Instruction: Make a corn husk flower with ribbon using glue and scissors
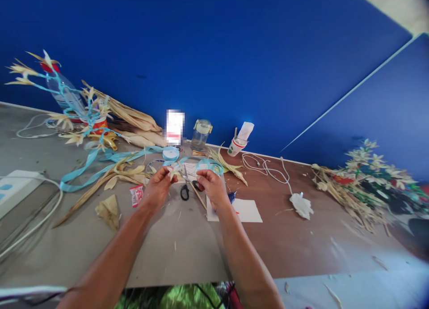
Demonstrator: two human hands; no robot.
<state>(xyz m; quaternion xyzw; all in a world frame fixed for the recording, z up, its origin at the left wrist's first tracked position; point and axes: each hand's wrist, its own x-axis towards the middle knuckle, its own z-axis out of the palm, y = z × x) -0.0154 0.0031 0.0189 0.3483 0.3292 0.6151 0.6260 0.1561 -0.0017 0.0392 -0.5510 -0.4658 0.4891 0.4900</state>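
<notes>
My left hand [158, 186] is closed, its fingertips pinching a small pale corn-husk flower [173, 171]. A short gap to the right, my right hand [212, 186] is also closed in a pinch; what lies between its fingertips is too small to make out. Light blue ribbon [205, 162] curves just behind the right fingers. Black-handled scissors [184, 192] lie on the table between my hands, beside a thin stick [200, 196]. A white card [248, 210] is partly under my right wrist, with a dark blue object [231, 197] near it.
At the left, blue-wrapped branches with husk flowers [89, 116] stand before a plastic bottle [65, 92]. Dried husks [127, 116], a ribbon roll [170, 154], a lit screen [174, 126], a jar [201, 134] and a cup [237, 146] line the back. A flower bunch [368, 170] lies right.
</notes>
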